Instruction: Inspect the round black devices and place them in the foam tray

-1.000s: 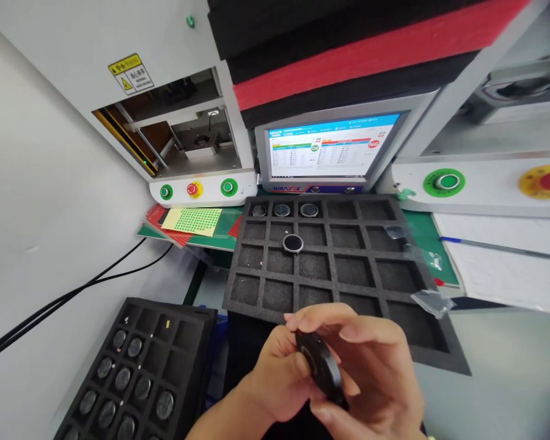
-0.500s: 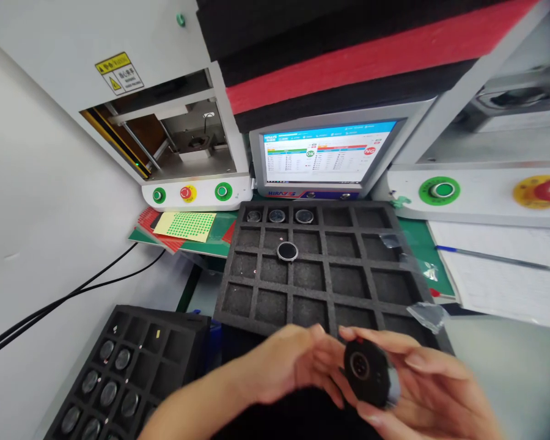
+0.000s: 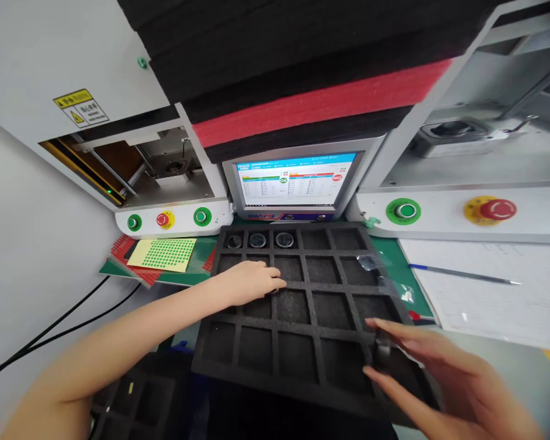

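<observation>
My left hand reaches over the foam tray, its fingers bent down around a round watch body. Only a sliver of that watch body's dark edge shows under the fingertips. Between the thumb and fingers of my right hand, a second dark watch body is held by its sides above the tray's front right corner. It is blurred and seen nearly edge-on. Along the tray's back row lie three round watch bodies, the rightmost one with its glass face up.
Behind the tray, a monitor shows OK and NG marks. Test machines with green buttons and red stop buttons flank it. A pen lies on paper at right. Green-dot stickers lie at left, above a lower foam tray.
My left hand has left the watch body in my right hand and moved onto the one lying on the tray. My right hand has turned its watch body edge-on. The view has shifted.
</observation>
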`<state>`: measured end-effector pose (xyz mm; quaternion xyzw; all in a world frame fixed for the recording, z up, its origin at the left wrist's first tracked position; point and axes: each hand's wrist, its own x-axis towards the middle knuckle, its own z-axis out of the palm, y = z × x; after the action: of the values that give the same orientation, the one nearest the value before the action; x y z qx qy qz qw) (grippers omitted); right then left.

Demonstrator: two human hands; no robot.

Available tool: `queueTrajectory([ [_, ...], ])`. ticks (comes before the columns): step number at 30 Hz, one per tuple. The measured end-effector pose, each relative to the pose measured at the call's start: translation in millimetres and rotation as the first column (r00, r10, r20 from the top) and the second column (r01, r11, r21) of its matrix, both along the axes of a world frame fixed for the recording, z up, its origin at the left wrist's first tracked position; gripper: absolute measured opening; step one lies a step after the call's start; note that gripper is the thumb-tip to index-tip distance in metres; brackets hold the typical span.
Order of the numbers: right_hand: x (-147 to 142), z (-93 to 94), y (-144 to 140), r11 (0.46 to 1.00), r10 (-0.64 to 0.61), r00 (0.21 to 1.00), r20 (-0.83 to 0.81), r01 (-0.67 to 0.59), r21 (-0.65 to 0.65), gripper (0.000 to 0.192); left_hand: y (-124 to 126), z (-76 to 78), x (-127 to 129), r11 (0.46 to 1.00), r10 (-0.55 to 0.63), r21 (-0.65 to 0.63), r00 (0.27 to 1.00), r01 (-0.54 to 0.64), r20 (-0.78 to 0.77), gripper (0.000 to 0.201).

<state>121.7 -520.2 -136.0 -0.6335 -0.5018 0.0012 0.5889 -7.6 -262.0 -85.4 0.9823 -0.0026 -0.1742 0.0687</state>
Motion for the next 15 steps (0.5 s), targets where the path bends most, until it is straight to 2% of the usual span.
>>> queueTrajectory([
  [3,34,0.1,31,0.980,0.102,0.960,0.261,-0.052,-0.194,0.023,4,1.5,2,0.996,0.085,0.028,0.996,-0.086,0.039,0.042],
  [5,54,1.1,62,0.921,0.223,0.936,0.273,-0.110,-0.373,0.026,8,0.7,7,0.973,0.208,0.079,0.973,-0.217,0.103,0.040],
  [7,70,2.1,97,0.864,0.303,0.921,0.246,-0.156,-0.480,0.027,14,-2.7,15,0.922,0.338,0.138,0.925,-0.362,0.173,0.040],
  [9,80,1.6,129,0.830,0.356,0.904,0.236,-0.190,-0.524,0.028,18,-8.4,25,0.873,0.419,0.172,0.882,-0.457,0.216,0.039],
  [11,85,-1.1,153,0.805,0.396,0.890,0.224,-0.220,-0.551,0.032,19,-14.8,32,0.852,0.450,0.175,0.862,-0.493,0.233,0.038],
  [13,87,-5.0,164,0.788,0.422,0.884,0.204,-0.246,-0.564,0.034,18,-18.9,33,0.850,0.459,0.158,0.854,-0.502,0.245,0.040],
  [15,88,-8.1,160,0.789,0.432,0.881,0.191,-0.267,-0.553,0.035,21,-18.2,28,0.843,0.474,0.136,0.838,-0.521,0.271,0.048],
])
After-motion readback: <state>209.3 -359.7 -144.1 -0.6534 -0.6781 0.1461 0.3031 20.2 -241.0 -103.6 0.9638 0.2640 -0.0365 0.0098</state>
